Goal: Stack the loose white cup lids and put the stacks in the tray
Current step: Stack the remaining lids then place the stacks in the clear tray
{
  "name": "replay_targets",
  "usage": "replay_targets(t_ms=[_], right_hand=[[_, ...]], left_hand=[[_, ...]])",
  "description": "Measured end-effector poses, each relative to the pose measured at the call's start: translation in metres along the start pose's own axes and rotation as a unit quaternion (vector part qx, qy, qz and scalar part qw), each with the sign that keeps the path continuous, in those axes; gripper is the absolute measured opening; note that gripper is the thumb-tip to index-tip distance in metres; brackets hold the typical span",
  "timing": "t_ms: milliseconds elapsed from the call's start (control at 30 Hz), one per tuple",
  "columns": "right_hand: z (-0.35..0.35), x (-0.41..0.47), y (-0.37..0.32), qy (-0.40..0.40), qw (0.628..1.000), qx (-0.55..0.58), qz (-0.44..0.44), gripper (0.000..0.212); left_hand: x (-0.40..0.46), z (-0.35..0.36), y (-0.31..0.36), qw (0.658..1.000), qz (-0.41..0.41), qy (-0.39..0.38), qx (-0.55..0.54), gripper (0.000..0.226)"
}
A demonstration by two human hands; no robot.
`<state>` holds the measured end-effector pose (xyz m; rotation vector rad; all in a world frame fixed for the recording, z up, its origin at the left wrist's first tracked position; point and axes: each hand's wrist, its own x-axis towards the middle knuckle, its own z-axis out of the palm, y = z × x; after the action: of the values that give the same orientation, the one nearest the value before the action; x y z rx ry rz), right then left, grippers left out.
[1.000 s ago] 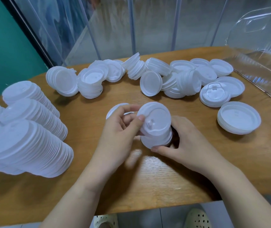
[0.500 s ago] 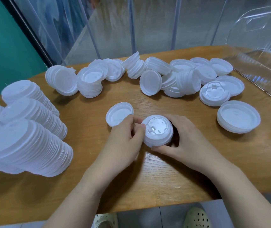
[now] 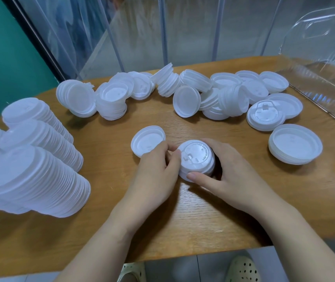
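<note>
A short stack of white cup lids stands on the wooden table at the centre, top side up. My right hand curls round its right and near side, thumb on the lower rim. My left hand grips its left edge with curled fingers. One loose lid lies upside down just left of them. Many loose lids and small stacks lie scattered along the far side. A clear plastic tray stands at the far right.
Several long stacks of lids lie on their sides at the left. A low stack of upturned lids sits at the right. Clear plastic curtain strips hang behind the table. My feet in sandals show below the near edge.
The top lid, tilted and raised a second ago, has been pressed down flat onto the stack. Both hands have closed in lower round the stack on the table.
</note>
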<state>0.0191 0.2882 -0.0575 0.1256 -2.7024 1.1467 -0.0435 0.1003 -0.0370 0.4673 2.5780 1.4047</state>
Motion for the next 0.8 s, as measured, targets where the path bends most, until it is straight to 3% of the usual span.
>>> replay_targets(t_ms=[167,367,800], right_hand=[[0.001,-0.001,0.001,0.004,1.0,-0.013,0.003,0.065],[0.003,0.0,0.001,0.005,1.0,-0.017,0.005,0.064],[0.002,-0.002,-0.001,-0.002,0.999,-0.031,0.026,0.065]], left_hand=[[0.003,0.0,-0.002,0.999,-0.008,-0.021,0.026,0.027],[0.008,0.004,-0.001,0.998,-0.003,0.017,0.055,0.033],[0.002,0.005,0.01,0.996,-0.031,0.035,0.082,0.027]])
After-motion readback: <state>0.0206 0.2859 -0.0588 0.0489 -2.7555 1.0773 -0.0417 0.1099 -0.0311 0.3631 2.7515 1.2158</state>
